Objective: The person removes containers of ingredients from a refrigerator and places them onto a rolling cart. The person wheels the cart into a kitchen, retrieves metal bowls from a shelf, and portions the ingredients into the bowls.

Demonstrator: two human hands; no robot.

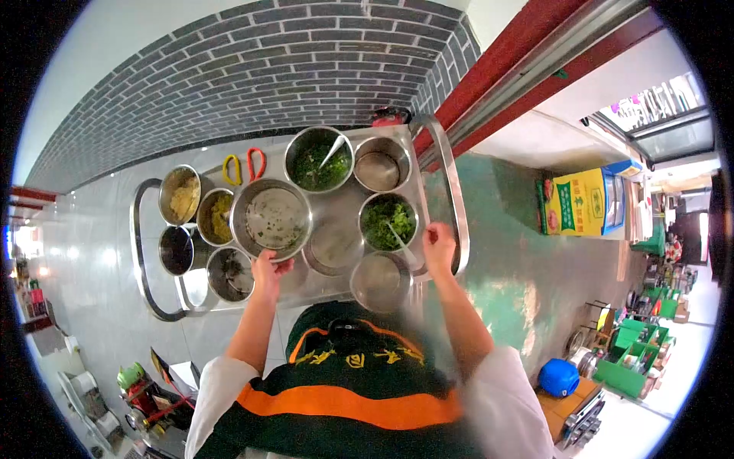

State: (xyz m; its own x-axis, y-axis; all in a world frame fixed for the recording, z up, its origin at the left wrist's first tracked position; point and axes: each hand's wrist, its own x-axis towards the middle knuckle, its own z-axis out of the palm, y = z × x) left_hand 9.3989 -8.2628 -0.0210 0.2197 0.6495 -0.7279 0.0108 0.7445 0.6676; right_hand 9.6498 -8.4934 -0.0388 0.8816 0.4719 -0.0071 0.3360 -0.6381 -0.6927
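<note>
At left on a silver metal cart, round steel pot of pale yellow food. Next, left hand, fingers closed on the near rim of a wide, round, silver steel bowl flecked with green scraps, left of cart centre. Farther right, round steel tub of chopped bright-green leaves; just beside, right hand, fingers curled, cannot tell whether gripping anything.
</note>
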